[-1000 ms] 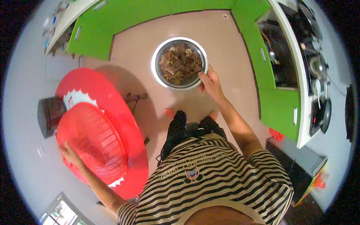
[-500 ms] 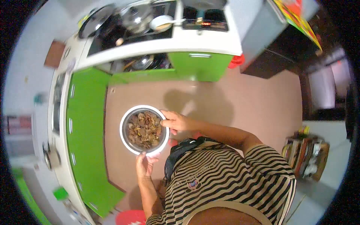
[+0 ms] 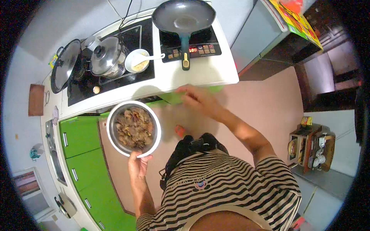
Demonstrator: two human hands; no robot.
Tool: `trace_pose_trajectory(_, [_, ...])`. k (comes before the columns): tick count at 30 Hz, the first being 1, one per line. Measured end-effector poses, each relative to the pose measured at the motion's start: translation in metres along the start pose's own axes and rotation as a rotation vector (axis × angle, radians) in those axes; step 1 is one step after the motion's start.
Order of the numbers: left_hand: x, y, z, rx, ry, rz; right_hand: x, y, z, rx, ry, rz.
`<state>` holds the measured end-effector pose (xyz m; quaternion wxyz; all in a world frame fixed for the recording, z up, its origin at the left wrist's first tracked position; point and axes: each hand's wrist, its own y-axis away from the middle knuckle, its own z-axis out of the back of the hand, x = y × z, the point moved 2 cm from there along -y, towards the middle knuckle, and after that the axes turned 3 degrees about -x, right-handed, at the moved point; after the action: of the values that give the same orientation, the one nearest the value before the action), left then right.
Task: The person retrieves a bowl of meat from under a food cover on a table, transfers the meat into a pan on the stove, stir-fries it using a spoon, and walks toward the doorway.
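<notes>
My left hand (image 3: 138, 163) grips the near rim of a white-rimmed metal bowl (image 3: 157, 141), thumb on top. The bowl is full of brown chunks of food (image 3: 134, 127) that look like cut meat. My right hand (image 3: 198, 101) is off the bowl, to its right, just in front of the counter edge. Its index finger is stretched out and nothing shows in it. Beyond it, a dark frying pan (image 3: 184, 17) rests on a lit induction cooker (image 3: 210, 49), its handle toward me.
On the black cooktop (image 3: 83, 92) are a lidded pot (image 3: 105, 61), a white bowl (image 3: 131, 61) with a white spoon (image 3: 148, 57), and a large lidded pan (image 3: 65, 67). Green cabinets (image 3: 83, 140) line the left. A refrigerator (image 3: 262, 38) stands right of the counter.
My right hand has let go of the bowl and moved up and right toward the counter. The bowl, in my left hand, is nearer the counter. The frying pan has come fully into view.
</notes>
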<state>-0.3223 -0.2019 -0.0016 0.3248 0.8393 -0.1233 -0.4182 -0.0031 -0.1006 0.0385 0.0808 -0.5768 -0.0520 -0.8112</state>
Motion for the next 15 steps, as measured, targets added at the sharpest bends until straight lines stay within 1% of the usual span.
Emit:
trace_pose_trajectory(1, [-0.010, -0.011, -0.013, -0.022, -0.044, -0.024, -0.004, -0.015, 0.013, -0.134, 0.185, 0.147])
trace_pose_trajectory(2, [-0.018, -0.026, -0.021, -0.034, -0.045, -0.047, -0.006, -0.034, 0.020, -0.121, 0.175, 0.139])
trace_pose_trajectory(3, [-0.025, -0.038, -0.029, -0.047, -0.051, -0.071, 0.001, -0.051, 0.025, -0.193, 0.332, 0.308])
trace_pose_trajectory(4, [-0.036, -0.039, -0.051, -0.053, -0.111, -0.101, 0.007, -0.072, 0.028, -0.269, 0.488, 0.481])
trace_pose_trajectory(5, [-0.042, -0.045, -0.067, -0.082, -0.091, -0.134, 0.007, -0.099, 0.029, -0.216, 0.557, 0.547])
trace_pose_trajectory(7, [-0.047, -0.060, -0.071, -0.091, -0.062, -0.168, -0.004, -0.155, 0.022, -0.119, 0.759, 0.675])
trace_pose_trajectory(9, [-0.042, -0.063, -0.082, -0.151, -0.009, -0.205, -0.019, -0.200, 0.009, -0.003, 0.931, 0.744])
trace_pose_trajectory(10, [-0.038, -0.061, -0.085, -0.201, 0.034, -0.229, -0.018, -0.215, 0.002, 0.017, 0.916, 0.762])
trace_pose_trajectory(12, [-0.024, -0.055, -0.099, -0.258, 0.079, -0.271, -0.026, -0.243, -0.012, 0.409, 1.154, 0.518])
trace_pose_trajectory(13, [-0.016, -0.050, -0.105, -0.295, 0.114, -0.297, -0.031, -0.252, -0.016, 0.432, 1.148, 0.535])
trace_pose_trajectory(15, [0.000, -0.046, -0.111, -0.335, 0.169, -0.308, -0.043, -0.265, -0.024, 0.604, 1.181, 0.499])
